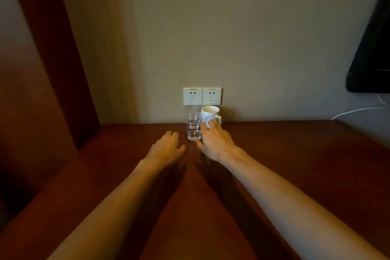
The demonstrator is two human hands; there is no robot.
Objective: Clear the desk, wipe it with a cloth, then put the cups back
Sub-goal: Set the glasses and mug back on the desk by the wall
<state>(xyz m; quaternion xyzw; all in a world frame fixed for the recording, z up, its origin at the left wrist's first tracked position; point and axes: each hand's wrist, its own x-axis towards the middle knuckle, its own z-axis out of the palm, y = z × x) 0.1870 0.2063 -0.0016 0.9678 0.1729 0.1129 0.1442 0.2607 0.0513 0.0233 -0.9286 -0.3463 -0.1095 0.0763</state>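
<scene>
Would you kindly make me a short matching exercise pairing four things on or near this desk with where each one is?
Things:
1. glass tumbler
2. white mug
3. wall sockets
4. left hand

Places:
a. on the wall above the cups
b. on the desk, directly left of the right hand
c. over the desk, left of the glass, holding nothing
d. by the wall, behind the right hand's fingertips

Pairs: 1-b, 2-d, 3-a, 4-c
</scene>
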